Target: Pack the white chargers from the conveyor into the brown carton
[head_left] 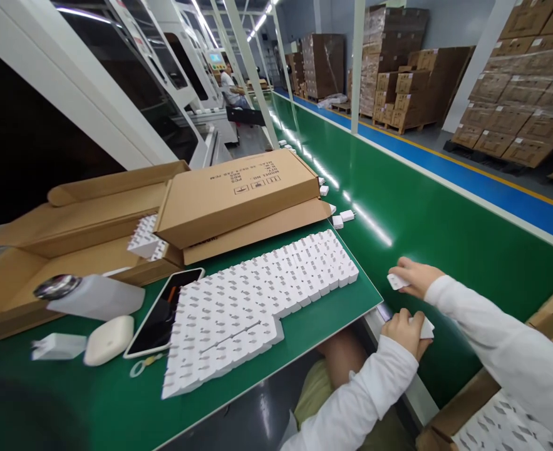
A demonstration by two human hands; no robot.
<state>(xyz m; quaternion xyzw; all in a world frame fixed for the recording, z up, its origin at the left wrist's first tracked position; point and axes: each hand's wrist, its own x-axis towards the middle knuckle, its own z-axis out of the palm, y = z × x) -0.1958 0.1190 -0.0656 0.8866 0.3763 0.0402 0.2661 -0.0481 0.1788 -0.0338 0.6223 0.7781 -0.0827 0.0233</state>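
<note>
Two white-sleeved arms reach in from the lower right over the green conveyor belt. My left hand [405, 333], the nearer one, is closed round a white plug adapter [427, 328]. Beyond it my right hand [416, 277] pinches another white adapter [398, 282] between its fingers, above the belt. The hands are close together but apart. To their left, a large block of white adapters [257, 294] stands in tight rows on the green table [323, 319], metal pins facing up. A few loose adapters [346, 215] lie on the belt beside the table's far corner.
A closed cardboard box [238, 188] lies behind the rows, beside an open carton [93, 232]. A bottle [98, 295], phone [163, 313] and white case [109, 339] sit at left. A box of adapters [501, 426] stands lower right. A seated person [232, 88] is far off.
</note>
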